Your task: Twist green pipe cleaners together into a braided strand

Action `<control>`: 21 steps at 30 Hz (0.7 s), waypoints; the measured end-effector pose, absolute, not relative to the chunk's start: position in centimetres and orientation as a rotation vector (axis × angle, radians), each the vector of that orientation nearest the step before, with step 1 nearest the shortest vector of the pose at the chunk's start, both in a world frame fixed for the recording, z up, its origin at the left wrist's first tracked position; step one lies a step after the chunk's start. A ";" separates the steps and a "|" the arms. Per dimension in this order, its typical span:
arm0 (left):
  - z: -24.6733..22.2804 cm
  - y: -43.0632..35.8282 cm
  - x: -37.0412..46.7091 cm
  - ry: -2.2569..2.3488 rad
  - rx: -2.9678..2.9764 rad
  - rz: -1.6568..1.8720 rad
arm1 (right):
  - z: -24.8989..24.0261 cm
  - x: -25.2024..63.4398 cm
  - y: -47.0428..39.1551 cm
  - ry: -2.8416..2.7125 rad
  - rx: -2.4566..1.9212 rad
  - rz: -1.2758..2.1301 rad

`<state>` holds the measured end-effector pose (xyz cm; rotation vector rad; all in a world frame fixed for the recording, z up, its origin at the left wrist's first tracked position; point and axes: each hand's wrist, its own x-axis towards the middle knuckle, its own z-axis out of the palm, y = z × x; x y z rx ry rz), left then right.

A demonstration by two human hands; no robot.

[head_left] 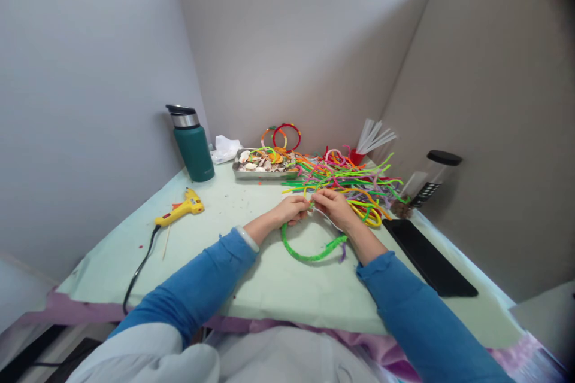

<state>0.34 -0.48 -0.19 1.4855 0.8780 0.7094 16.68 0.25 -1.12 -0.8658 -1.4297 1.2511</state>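
Observation:
A hoop (309, 258) lies in front of me, its near side wrapped in fuzzy green pipe cleaner. Its far right stretch is bare and white, and a short purple piece (343, 252) sticks out at the right. My left hand (291, 210) is closed, pinching the far left part of the hoop. Close beside it, my right hand (333, 206) pinches at the same spot, apparently on a thin pipe cleaner end; the fingers partly hide it. A yellow strand rises between the two hands.
Behind my hands spreads a pile of coloured pipe cleaners (345, 176). A metal tray (265, 176) of shells, a green bottle (196, 152) and a yellow glue gun (180, 210) are leftward. Rightward are a black phone-like slab (429, 257), a leaning clear bottle (431, 179) and glue sticks (375, 136).

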 end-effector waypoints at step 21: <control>-1.1 0.1 0.2 1.026 2.140 0.807 | -1.1 16.5 0.2 -1.452 -0.906 1.222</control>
